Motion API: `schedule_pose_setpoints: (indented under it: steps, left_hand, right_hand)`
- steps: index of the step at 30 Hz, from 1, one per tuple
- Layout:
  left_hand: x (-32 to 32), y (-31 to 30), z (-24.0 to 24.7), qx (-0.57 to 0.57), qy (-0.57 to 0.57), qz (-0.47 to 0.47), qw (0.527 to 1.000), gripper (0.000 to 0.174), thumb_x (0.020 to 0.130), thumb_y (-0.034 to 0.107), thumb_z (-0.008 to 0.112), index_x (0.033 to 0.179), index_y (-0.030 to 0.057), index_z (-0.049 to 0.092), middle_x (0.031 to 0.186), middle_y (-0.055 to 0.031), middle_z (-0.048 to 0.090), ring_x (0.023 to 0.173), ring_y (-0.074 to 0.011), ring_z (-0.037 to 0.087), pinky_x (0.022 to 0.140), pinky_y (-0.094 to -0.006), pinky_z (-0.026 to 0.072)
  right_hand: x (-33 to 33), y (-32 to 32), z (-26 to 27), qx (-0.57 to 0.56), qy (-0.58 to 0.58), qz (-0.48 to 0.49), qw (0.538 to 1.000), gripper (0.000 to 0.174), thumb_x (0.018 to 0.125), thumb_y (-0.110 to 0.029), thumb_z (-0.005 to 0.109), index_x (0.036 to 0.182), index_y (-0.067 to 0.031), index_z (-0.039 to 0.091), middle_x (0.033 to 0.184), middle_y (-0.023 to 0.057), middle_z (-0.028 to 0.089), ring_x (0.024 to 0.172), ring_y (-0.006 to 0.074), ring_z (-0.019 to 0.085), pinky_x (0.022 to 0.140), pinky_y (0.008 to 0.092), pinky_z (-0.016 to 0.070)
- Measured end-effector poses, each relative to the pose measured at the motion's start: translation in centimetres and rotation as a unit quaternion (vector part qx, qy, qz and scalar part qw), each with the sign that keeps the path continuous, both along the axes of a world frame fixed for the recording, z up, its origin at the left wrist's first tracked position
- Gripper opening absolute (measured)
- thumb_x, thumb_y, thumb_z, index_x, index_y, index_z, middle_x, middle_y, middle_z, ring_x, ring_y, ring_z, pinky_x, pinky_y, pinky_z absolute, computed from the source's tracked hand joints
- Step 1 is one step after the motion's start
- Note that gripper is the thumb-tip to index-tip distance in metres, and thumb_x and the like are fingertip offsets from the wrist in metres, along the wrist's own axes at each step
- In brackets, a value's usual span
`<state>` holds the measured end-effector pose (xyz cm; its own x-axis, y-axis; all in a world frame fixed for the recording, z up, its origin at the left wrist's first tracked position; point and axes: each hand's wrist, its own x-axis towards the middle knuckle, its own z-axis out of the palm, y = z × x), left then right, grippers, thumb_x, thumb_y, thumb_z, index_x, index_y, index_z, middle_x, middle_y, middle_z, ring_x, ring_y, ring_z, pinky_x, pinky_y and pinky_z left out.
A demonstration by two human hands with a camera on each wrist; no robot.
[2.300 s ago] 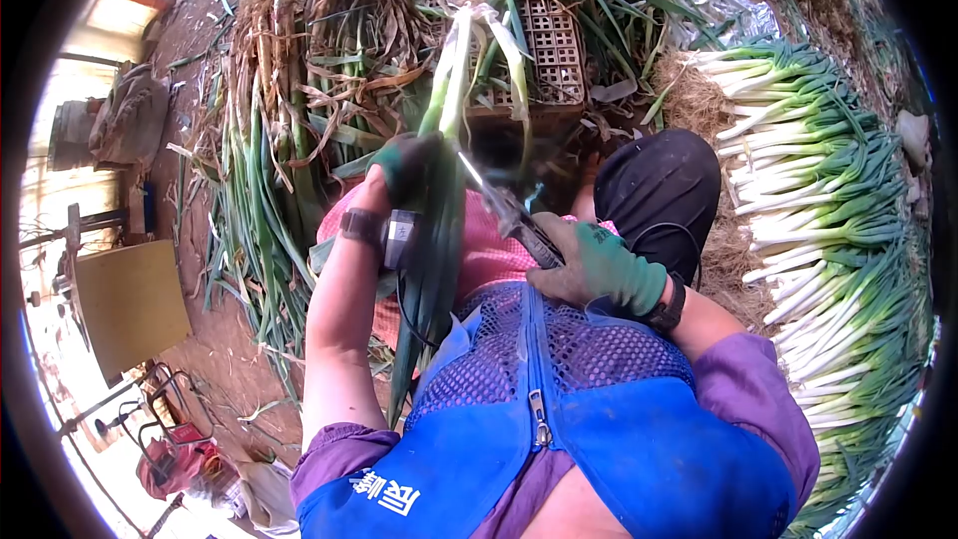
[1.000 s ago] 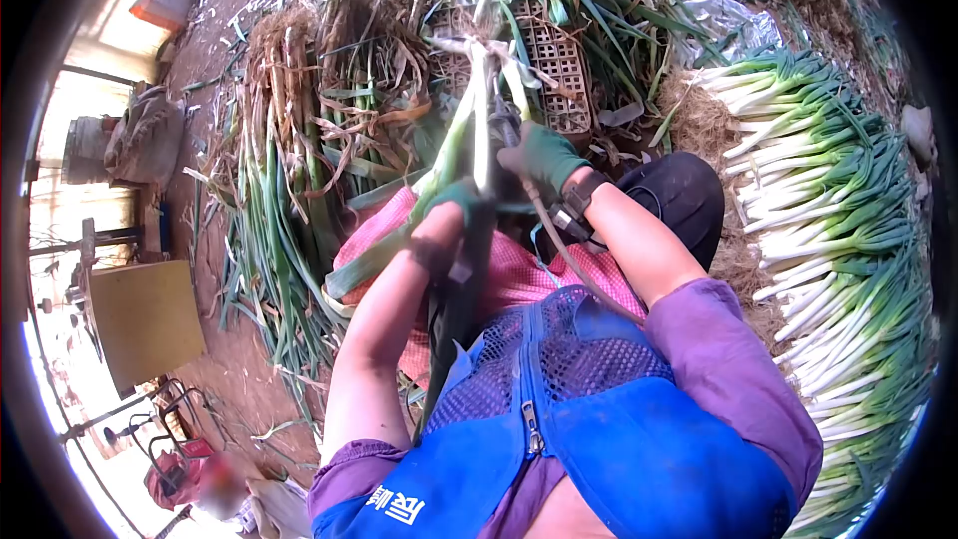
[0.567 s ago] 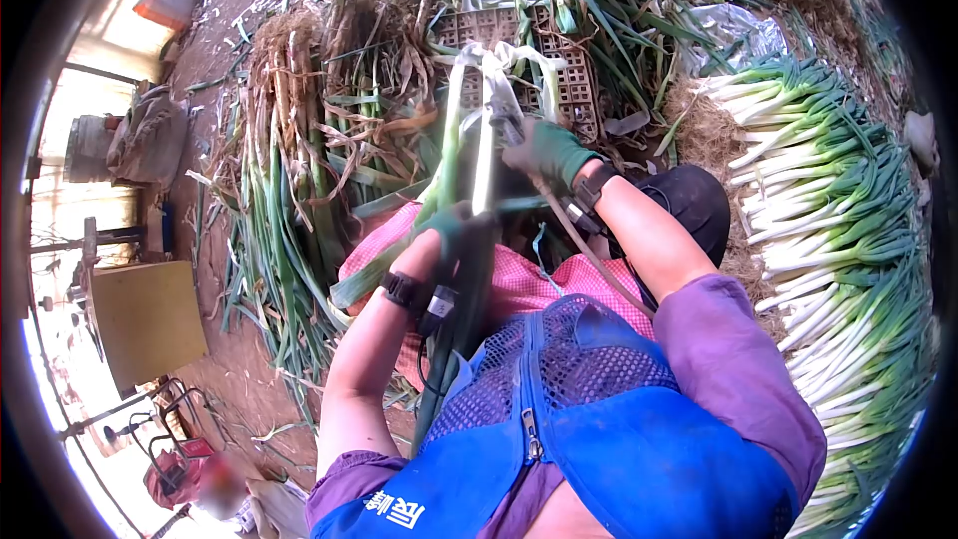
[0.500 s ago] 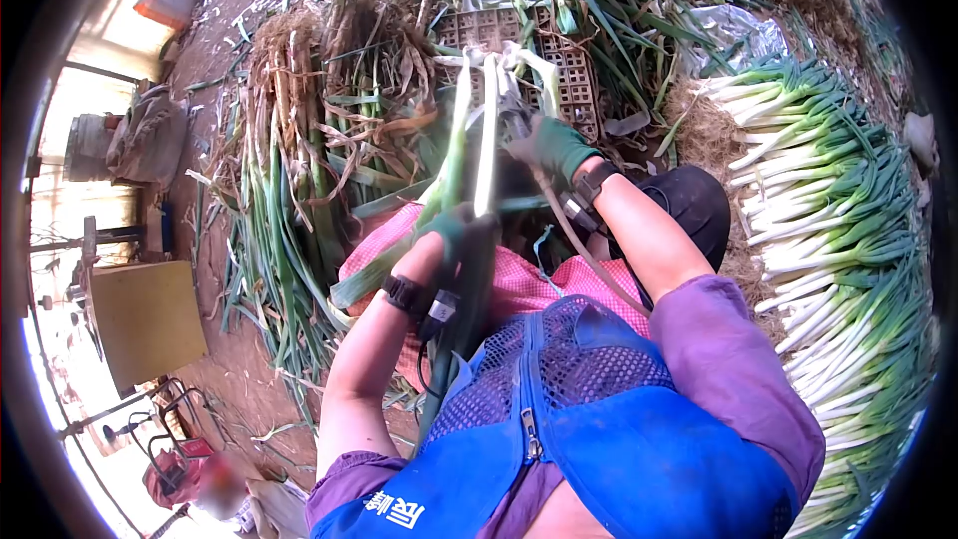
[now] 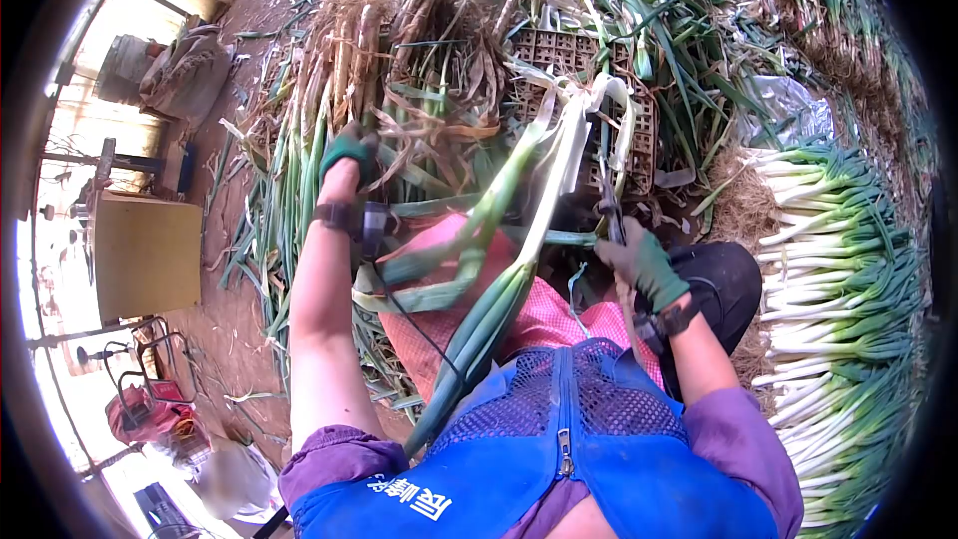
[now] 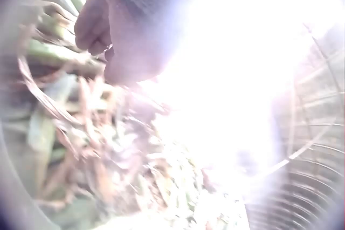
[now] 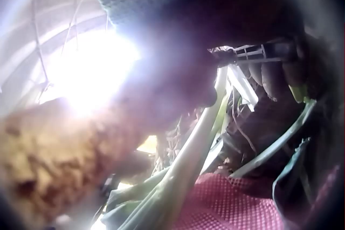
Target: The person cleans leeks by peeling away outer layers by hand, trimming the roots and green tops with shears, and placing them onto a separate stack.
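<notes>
A long green onion (image 5: 519, 240) lies slanted across the pink cloth (image 5: 544, 324) on my lap. Its white end with loose peeled skin rests against a plastic crate (image 5: 559, 55). My left hand (image 5: 348, 152), in a green glove, reaches out onto the pile of unpeeled onions (image 5: 329, 80). In the left wrist view its fingers (image 6: 90, 25) curl down around a stalk (image 6: 56, 52). My right hand (image 5: 641, 262), also gloved, is near my knee and grips a thin metal tool (image 5: 610, 208) with a hose. The onion's pale stalk (image 7: 197, 152) runs just beside that hand.
Cleaned onions (image 5: 848, 269) lie stacked in rows on the right. Dry husks and leaves (image 5: 449, 110) cover the ground ahead. A cardboard box (image 5: 145, 255) and a red cart (image 5: 140, 409) stand at the left. The left wrist view is mostly washed out by glare.
My left hand let go of the upright onion and moved out left to the unpeeled pile. My right hand drew back from the onion's tip toward my knee. The onion now lies on my lap.
</notes>
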<state>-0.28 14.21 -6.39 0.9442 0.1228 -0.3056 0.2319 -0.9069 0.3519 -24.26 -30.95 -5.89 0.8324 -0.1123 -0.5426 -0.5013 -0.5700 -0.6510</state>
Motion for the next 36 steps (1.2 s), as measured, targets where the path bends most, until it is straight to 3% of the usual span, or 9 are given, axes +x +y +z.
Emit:
schedule_pose_setpoints:
  steps: [4, 7, 14, 18, 26, 30, 31, 33, 36]
  left_hand:
    - [-2.6, 0.2, -2.5, 0.168, 0.048, 0.11, 0.979, 0.08, 0.07, 0.032, 0.08, 0.137, 0.0035, 0.049, 0.131, -0.0252, 0.059, 0.121, -0.0361, 0.059, 0.102, -0.0422, 0.0484]
    - [-2.2, -0.1, -6.3, 0.253, 0.0, 0.117, 0.96, 0.055, 0.077, 0.028, 0.074, 0.123, 0.004, 0.056, 0.127, -0.024, 0.061, 0.118, -0.0371, 0.06, 0.097, -0.0449, 0.0517]
    - [-3.5, 4.1, -3.5, 0.129, -0.014, 0.025, 0.991, 0.071, 0.07, 0.035, 0.076, 0.132, 0.0056, 0.056, 0.11, -0.022, 0.069, 0.101, -0.0378, 0.066, 0.084, -0.0438, 0.0536]
    - [-4.9, 5.8, 0.0, -0.137, -0.016, 0.057, 0.989, 0.063, 0.074, 0.02, 0.073, 0.132, 0.0024, 0.057, 0.096, -0.0126, 0.07, 0.081, -0.0194, 0.066, 0.071, -0.0324, 0.0541]
    - [-8.2, -5.7, 13.3, -0.295, 0.019, -0.034, 0.955, 0.055, 0.078, 0.019, 0.078, 0.129, 0.0077, 0.061, 0.093, -0.0061, 0.066, 0.077, -0.0133, 0.06, 0.065, -0.0272, 0.0504]
    - [-5.9, -13.7, 9.9, -0.157, 0.066, -0.097, 0.981, 0.052, 0.075, 0.025, 0.075, 0.122, 0.0056, 0.064, 0.097, -0.0128, 0.071, 0.083, -0.0177, 0.067, 0.075, -0.031, 0.0561]
    - [-6.9, -15.0, 9.1, -0.228, 0.086, -0.077, 0.967, 0.053, 0.073, 0.03, 0.074, 0.119, 0.0058, 0.066, 0.097, -0.0155, 0.072, 0.083, -0.0219, 0.069, 0.079, -0.0328, 0.0556]
    - [-3.8, -16.7, 1.3, 0.064, 0.116, -0.245, 0.96, 0.058, 0.073, 0.037, 0.073, 0.122, 0.0078, 0.066, 0.11, -0.0194, 0.07, 0.093, -0.029, 0.069, 0.087, -0.0379, 0.0551]
    - [-7.5, -20.1, -0.4, 0.224, 0.052, -0.184, 0.956, 0.058, 0.074, 0.042, 0.071, 0.125, 0.0136, 0.067, 0.132, -0.0203, 0.056, 0.115, -0.0361, 0.06, 0.1, -0.0424, 0.0489]
  right_hand:
    - [-1.8, 0.5, -1.4, -0.032, 0.005, 0.035, 0.999, 0.054, 0.075, -0.044, 0.069, 0.102, 0.0013, 0.057, 0.092, 0.0266, 0.066, 0.089, 0.0408, 0.065, 0.08, 0.0438, 0.0503]
    - [-1.3, 1.2, -2.2, -0.038, 0.03, 0.03, 0.998, 0.055, 0.076, -0.045, 0.068, 0.103, 0.0016, 0.057, 0.092, 0.0266, 0.066, 0.089, 0.0412, 0.065, 0.082, 0.0445, 0.0499]
    - [-1.1, 0.2, -2.9, -0.03, 0.046, 0.03, 0.998, 0.056, 0.075, -0.046, 0.068, 0.102, 0.0012, 0.057, 0.096, 0.0279, 0.065, 0.093, 0.0413, 0.064, 0.082, 0.0445, 0.0495]
    - [-1.3, 0.0, -2.8, -0.029, 0.038, 0.028, 0.998, 0.056, 0.073, -0.047, 0.068, 0.101, 0.0011, 0.056, 0.094, 0.0263, 0.064, 0.092, 0.0411, 0.064, 0.081, 0.0443, 0.0495]
    - [-1.2, 0.8, -3.2, 0.031, -0.003, 0.013, 0.999, 0.058, 0.072, -0.047, 0.069, 0.101, 0.0021, 0.058, 0.092, 0.0237, 0.066, 0.089, 0.0359, 0.065, 0.079, 0.0414, 0.0503]
    - [-1.1, 1.3, -2.4, 0.062, -0.018, 0.011, 0.998, 0.054, 0.073, -0.046, 0.071, 0.096, 0.0022, 0.059, 0.081, 0.0193, 0.065, 0.079, 0.0306, 0.066, 0.073, 0.0392, 0.0513]
    - [-1.5, 1.5, -1.9, 0.072, -0.024, 0.005, 0.997, 0.053, 0.073, -0.044, 0.071, 0.095, 0.0022, 0.059, 0.079, 0.0183, 0.065, 0.077, 0.0292, 0.066, 0.072, 0.0386, 0.0514]
    - [-2.2, 1.7, -0.3, 0.09, -0.036, -0.009, 0.995, 0.05, 0.075, -0.042, 0.071, 0.094, 0.0023, 0.059, 0.076, 0.0163, 0.064, 0.073, 0.0263, 0.066, 0.069, 0.0374, 0.0514]
    - [-4.1, 1.8, 1.4, 0.116, -0.067, -0.007, 0.991, 0.044, 0.078, -0.034, 0.072, 0.1, 0.0012, 0.057, 0.075, 0.0108, 0.061, 0.069, 0.0212, 0.061, 0.066, 0.0357, 0.0498]
